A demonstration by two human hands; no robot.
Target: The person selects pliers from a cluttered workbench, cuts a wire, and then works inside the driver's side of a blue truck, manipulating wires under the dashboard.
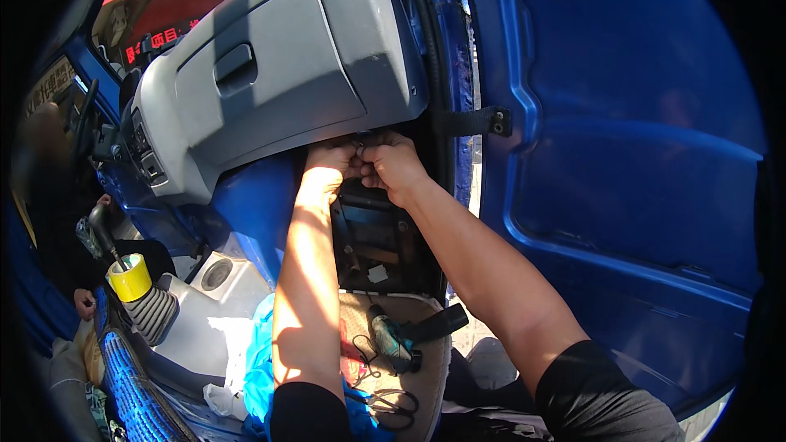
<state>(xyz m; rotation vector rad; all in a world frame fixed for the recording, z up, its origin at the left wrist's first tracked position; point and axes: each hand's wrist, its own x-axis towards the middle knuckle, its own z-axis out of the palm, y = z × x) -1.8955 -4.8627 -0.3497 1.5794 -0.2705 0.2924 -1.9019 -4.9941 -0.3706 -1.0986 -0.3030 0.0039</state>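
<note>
Both my arms reach forward under the lower edge of the grey dashboard (pixel 270 74) of a vehicle cab. My left hand (pixel 330 162) is closed, its fingers bent in toward the other hand. My right hand (pixel 395 165) meets it there in a pinch, fingertips close together. Something small and dark seems to lie between the fingers, too hidden to name. Just above the hands is the closed glove box (pixel 278 57). Below them opens a dark recess (pixel 368 229) with black metal parts and a small white scrap.
A blue door (pixel 630 115) stands open at right, with a black check strap (pixel 467 122). On the beige mat (pixel 434 311) lie a green-and-black power tool (pixel 391 340) and black-handled scissors (pixel 395 409). A yellow tape roll (pixel 129 278) circles the gear lever (pixel 101 225). Another person sits far left.
</note>
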